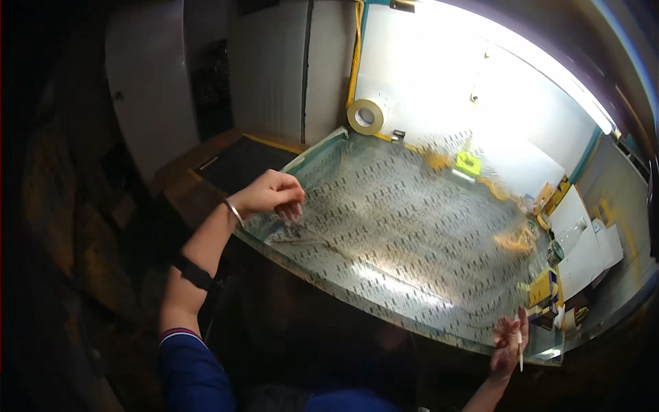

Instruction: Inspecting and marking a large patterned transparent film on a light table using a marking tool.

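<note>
Glass tabletop [384,226] shows repeated dark print [439,264] near the left hand [271,192].

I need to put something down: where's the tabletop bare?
The middle of the tabletop looks free, between left hand, right hand and the green item at the back. The right edge is crowded with a clear bottle and yellow box; a tape roll stands by the back left corner.

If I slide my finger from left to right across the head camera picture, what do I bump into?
Black armband → bracelet → left hand → tape roll → bright yellow-green thing → right hand → clear bottle.
</note>
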The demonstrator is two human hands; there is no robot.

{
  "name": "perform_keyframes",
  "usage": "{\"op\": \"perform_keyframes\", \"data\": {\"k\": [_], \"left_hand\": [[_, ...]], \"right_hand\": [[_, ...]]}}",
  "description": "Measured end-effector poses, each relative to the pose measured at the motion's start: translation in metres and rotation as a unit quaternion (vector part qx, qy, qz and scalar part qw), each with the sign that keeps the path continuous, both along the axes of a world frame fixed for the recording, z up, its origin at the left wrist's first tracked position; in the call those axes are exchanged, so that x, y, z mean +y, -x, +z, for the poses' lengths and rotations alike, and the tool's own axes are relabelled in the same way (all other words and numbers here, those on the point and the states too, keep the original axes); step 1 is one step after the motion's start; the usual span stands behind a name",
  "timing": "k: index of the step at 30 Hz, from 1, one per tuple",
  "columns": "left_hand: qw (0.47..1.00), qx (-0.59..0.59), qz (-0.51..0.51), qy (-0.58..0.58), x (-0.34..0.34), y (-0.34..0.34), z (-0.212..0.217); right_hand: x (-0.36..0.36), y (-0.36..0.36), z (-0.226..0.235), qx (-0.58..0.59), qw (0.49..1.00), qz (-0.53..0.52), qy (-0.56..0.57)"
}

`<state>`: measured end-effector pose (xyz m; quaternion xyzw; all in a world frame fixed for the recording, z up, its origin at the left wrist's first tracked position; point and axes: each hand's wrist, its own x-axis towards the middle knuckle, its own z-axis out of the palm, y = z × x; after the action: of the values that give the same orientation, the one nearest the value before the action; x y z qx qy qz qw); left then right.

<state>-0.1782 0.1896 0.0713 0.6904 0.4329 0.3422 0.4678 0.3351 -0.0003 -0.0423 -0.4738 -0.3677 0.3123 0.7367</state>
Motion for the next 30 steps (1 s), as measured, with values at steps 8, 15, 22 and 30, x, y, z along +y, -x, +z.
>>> {"op": "perform_keyframes", "data": {"k": [8, 15, 22, 30], "left_hand": [[0.957, -0.147, 0.251, -0.003, -0.034, 0.064, -0.011], [0.923, -0.291, 0.144, 0.205, -0.119, -0.036, -0.084], [0.895, -0.358, 0.100, 0.245, -0.142, -0.125, -0.100], [0.892, -0.354, 0.069, 0.273, -0.147, -0.154, -0.108]], "right_hand": [[0.007, 0.009, 0.006, 0.053, 0.999, -0.008, 0.010], [0.004, 0.023, 0.010, 0.025, 0.999, -0.039, 0.000], [0.017, 0.090, 0.043, -0.206, 0.977, 0.055, 0.006], [0.037, 0.101, 0.019, -0.437, 0.889, 0.138, 0.003]]}}
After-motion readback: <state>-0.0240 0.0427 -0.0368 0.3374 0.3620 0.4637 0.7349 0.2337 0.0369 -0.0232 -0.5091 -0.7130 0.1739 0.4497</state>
